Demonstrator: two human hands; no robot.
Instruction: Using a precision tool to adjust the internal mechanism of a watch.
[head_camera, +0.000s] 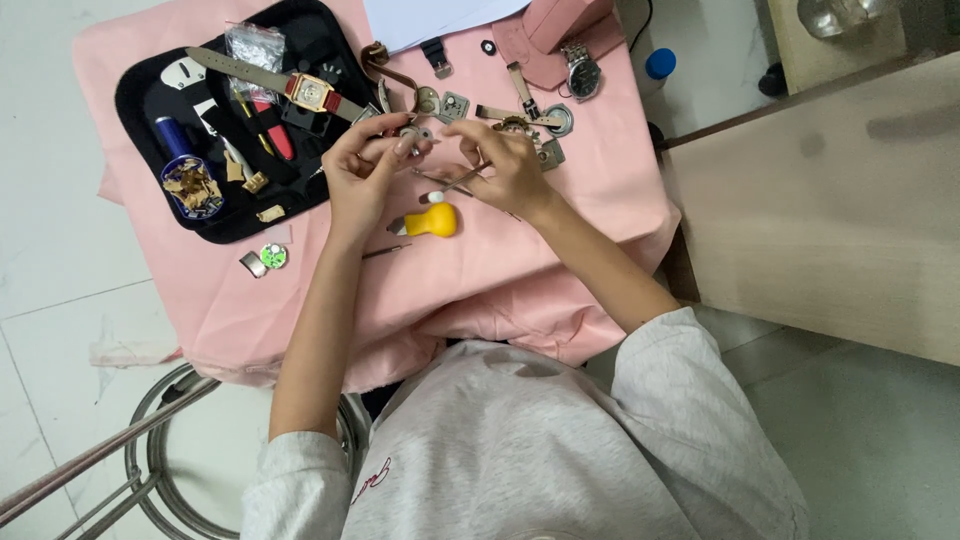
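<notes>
My left hand pinches a small metal watch part between thumb and fingers above the pink cloth. Close beside it, my right hand grips thin metal tweezers whose tips point left toward that part. A yellow bulb-shaped tool with a white tip lies on the cloth just below both hands. A thin pin tool rests near my left wrist.
A black tool tray at the left holds a square gold watch with a tan strap, screwdrivers and small parts. Watch cases, straps and a round steel watch lie at the cloth's far edge. A wooden cabinet stands right, a metal stool frame below left.
</notes>
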